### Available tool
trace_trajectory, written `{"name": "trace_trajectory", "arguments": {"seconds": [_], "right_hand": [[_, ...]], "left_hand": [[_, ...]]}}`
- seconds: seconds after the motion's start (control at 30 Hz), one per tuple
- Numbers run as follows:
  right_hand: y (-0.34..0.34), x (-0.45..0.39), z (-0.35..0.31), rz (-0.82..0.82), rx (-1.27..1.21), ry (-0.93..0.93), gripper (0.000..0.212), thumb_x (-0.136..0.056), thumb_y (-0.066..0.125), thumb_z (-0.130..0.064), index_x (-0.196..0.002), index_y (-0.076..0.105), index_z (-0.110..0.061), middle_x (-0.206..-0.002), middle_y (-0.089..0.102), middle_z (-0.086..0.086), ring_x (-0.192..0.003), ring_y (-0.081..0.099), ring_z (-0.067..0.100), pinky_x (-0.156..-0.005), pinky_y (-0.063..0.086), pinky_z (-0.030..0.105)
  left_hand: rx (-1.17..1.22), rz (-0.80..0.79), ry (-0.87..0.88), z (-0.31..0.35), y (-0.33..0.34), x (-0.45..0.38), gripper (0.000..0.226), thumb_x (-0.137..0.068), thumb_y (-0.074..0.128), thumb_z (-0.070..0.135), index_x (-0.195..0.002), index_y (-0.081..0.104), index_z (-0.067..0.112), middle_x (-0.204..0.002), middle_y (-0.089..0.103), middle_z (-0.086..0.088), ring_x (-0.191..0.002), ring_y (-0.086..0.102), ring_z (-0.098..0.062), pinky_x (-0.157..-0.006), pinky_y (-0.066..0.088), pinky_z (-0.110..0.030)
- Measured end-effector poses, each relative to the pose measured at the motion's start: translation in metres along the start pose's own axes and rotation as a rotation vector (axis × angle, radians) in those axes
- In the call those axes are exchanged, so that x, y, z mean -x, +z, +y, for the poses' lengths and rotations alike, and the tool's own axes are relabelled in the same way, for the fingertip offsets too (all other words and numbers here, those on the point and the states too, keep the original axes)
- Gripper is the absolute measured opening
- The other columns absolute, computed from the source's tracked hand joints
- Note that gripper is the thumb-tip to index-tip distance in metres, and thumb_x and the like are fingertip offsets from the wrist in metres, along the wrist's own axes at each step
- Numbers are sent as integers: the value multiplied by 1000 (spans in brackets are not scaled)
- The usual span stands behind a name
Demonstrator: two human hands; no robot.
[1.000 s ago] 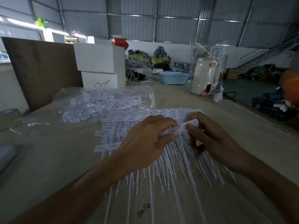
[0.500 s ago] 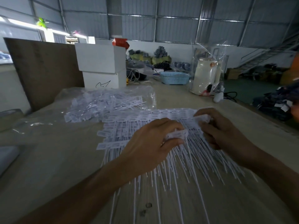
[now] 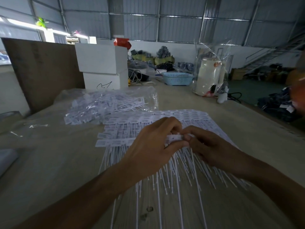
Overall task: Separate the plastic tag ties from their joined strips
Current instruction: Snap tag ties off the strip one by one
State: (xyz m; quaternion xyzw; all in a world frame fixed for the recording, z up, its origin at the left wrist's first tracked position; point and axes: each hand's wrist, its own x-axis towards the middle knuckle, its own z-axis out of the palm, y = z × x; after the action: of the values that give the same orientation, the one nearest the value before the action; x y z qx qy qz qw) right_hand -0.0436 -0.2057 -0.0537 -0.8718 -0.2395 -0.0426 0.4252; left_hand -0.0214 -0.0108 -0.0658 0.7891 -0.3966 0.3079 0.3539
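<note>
A spread of white plastic tag ties in joined strips [image 3: 125, 136] lies on the table, heads away from me and thin tails [image 3: 178, 176] fanning toward me. My left hand [image 3: 153, 149] and my right hand [image 3: 206, 144] meet above the middle of the spread. Both pinch the head end of one white strip of tag ties [image 3: 175, 138] between thumb and fingers, fingertips almost touching. The hands hide most of that strip.
A clear plastic bag with several loose tag ties [image 3: 105, 104] lies at the back left. Behind it stand two stacked white boxes [image 3: 102, 65] and a brown board [image 3: 42, 70]. A blue basket [image 3: 177, 78] and a wrapped white appliance [image 3: 209, 76] stand at the back right.
My right hand, which had pulled away to the right half a second ago, has come back to the left hand. Both now pinch the same strip.
</note>
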Motion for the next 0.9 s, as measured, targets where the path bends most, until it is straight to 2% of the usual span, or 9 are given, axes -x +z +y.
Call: {"name": "trace_trajectory", "arguments": {"seconds": [0.13,0.27,0.37,0.43,0.57,0.7,0.8,0.83,0.9], "right_hand": [[-5,1,5,-111,-318,106,34,-96,51,-44,-101,59,-12,-59,38,-4,-47,27,10,-44,26,22],[-9,2,9,-184,-395,67,33,-98,57,-48,-97,61,-14,-59,29,-1,-47,22,13,-45,22,23],[-15,-1,13,-117,-465,93,38,-97,60,-45,-104,61,-8,-61,20,6,-48,16,17,-44,19,23],[-18,-1,15,-62,-499,125,45,-96,60,-45,-112,59,-2,-65,16,13,-49,12,20,-43,18,23],[-12,-1,15,1,-581,136,49,-95,62,-45,-115,57,-1,-66,12,13,-51,9,20,-42,20,20],[-7,-2,7,86,-592,128,45,-84,64,-54,-115,64,-21,-72,17,18,-57,12,26,-44,20,21],[-7,-1,3,144,-583,165,56,-76,75,-53,-128,55,-44,-69,45,12,-54,34,17,-45,29,25],[-6,0,3,154,-586,174,65,-74,81,-51,-131,51,-47,-67,54,4,-53,44,11,-46,35,22],[-5,1,3,164,-573,168,72,-70,84,-44,-134,50,-42,-68,59,-4,-55,51,7,-48,40,20]], "left_hand": [[23,19,33,1,0,1,21,-87,74,28,-90,61,12,-83,56,9,-73,54,-7,-63,42,-20],[54,-17,6,0,0,1,22,-84,78,29,-93,63,14,-86,60,10,-78,58,-7,-67,45,-23],[75,-98,-55,-5,-5,-2,27,-83,77,36,-105,66,22,-94,66,13,-87,61,-5,-74,47,-26],[51,-131,-61,-9,-8,-3,29,-88,73,31,-114,66,23,-103,68,11,-93,62,-5,-80,48,-31],[-75,-133,-56,-11,-6,0,31,-94,66,24,-124,64,19,-113,67,3,-102,62,-17,-85,51,-40],[-123,-96,-58,-10,-6,0,28,-93,67,27,-120,67,21,-107,69,5,-95,64,-16,-79,53,-40],[-117,-105,-51,-9,-6,0,24,-91,69,26,-115,70,23,-101,70,7,-87,63,-11,-76,51,-34],[-120,-98,-40,-8,-5,0,23,-91,70,26,-113,71,22,-99,70,8,-86,62,-9,-76,50,-32],[-120,-72,-20,-5,-5,0,20,-89,71,23,-109,72,21,-96,70,8,-84,61,-5,-75,47,-26]]}}
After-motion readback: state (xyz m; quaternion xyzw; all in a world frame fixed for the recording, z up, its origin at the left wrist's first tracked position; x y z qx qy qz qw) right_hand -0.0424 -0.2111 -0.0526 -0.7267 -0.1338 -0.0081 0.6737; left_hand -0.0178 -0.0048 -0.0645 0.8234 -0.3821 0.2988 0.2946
